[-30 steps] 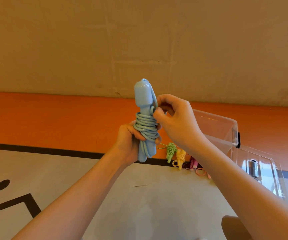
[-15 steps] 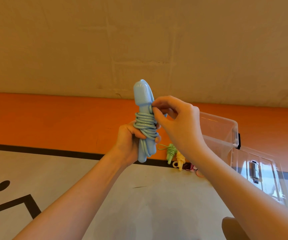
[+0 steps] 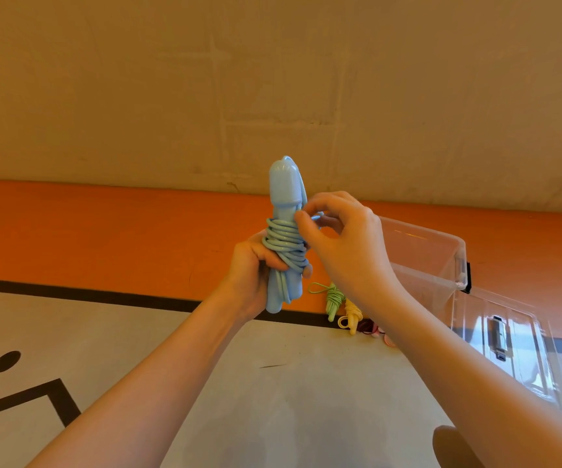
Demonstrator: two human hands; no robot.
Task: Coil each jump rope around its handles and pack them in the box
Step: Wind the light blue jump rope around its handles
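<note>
Left hand grips blue rope handles upright, fingers curled round lower coils. Right hand at top of coil, fingers pinching loose cord end just under handle heads. Box right of right hand, open. Green rope, yellow rope on floor below right wrist, already coiled. Risk: end not tucked tight, slick cord springs off, coil unwinds when left grip eases. Pulling tail too hard could slide wraps off handles.

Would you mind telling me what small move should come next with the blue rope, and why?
Probably tuck the cord end under the top coil. The right hand pinches that end beside the blue rope, whose coils already wrap the handles gripped by the left hand; the box waits open.
</note>
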